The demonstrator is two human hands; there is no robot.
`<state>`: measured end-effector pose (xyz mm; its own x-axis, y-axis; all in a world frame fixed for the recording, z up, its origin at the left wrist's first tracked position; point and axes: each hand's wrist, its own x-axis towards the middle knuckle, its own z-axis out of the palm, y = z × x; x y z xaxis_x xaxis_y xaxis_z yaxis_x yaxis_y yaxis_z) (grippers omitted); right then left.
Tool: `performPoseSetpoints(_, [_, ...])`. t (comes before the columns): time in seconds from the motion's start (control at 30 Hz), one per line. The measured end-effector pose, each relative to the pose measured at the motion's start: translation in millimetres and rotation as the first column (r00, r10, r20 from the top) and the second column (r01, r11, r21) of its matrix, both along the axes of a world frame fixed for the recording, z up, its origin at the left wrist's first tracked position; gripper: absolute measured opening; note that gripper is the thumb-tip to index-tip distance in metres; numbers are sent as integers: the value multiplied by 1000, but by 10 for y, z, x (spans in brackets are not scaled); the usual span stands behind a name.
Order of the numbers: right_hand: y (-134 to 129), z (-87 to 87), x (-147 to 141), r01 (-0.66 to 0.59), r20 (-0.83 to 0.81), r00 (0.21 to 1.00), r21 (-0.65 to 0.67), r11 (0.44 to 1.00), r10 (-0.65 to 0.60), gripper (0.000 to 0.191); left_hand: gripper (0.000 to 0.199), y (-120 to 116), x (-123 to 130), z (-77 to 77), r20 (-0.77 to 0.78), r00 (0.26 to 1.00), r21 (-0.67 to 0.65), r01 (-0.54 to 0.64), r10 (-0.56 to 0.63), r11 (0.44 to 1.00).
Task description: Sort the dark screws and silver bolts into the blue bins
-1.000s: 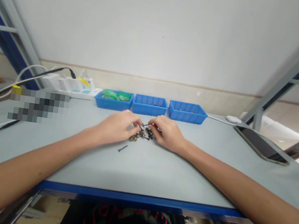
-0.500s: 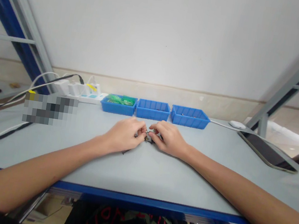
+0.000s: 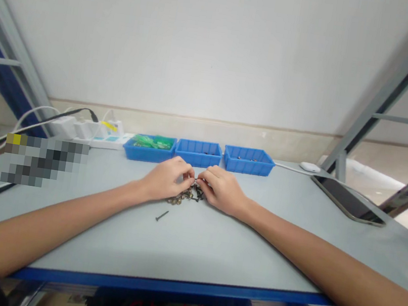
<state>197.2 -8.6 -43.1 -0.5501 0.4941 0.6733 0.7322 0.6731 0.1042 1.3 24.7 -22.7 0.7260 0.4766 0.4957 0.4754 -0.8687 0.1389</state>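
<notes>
My left hand [image 3: 170, 178] and my right hand [image 3: 220, 188] meet over the middle of the table, fingertips almost touching. Each is closed in a pinch of thumb and fingers. A tiny dark piece shows between the fingertips, too small to name. Just below them lies a small pile [image 3: 182, 197] of brass-coloured bits and dark screws, partly hidden by my hands. Nearer to me, a single long dark screw [image 3: 162, 216] lies apart on the grey tabletop [image 3: 205, 250].
Behind my hands stand three blue bins: the left bin [image 3: 148, 154] with green bags, the middle bin [image 3: 197, 160] and the right bin [image 3: 248, 167] with few small pieces. A power strip [image 3: 109, 143] with cables is at left. A phone [image 3: 346, 200] and white case [image 3: 310, 167] lie right.
The view has shifted a little. My hands have risen slightly off the pile and come closer together, so more of the pile and the whole loose screw now show.
</notes>
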Motion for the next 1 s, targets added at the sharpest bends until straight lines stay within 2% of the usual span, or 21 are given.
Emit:
performPoseSetpoints(0.23, [-8, -5, -6, -68, -14, 998, -75, 995, 67, 15, 13, -44, -12, -104, 8, 1000, 58, -14, 14, 998])
performPoseSetpoints(0.43, [-9, -11, -12, -64, -16, 998, -63, 996, 63, 14, 13, -45, 7, -91, -3, 1000, 58, -1, 1, 998])
performPoseSetpoints(0.73, [-18, -5, -7, -22, -24, 1000, -166, 986, 18, 9, 15, -55, 7, -95, -19, 1000, 66, -6, 7, 998])
performPoseSetpoints(1.0, [-11, 7, 7, -39, 24, 999, -137, 990, 43, 12, 13, -71, 16, -70, -58, 998, 52, -9, 12, 999])
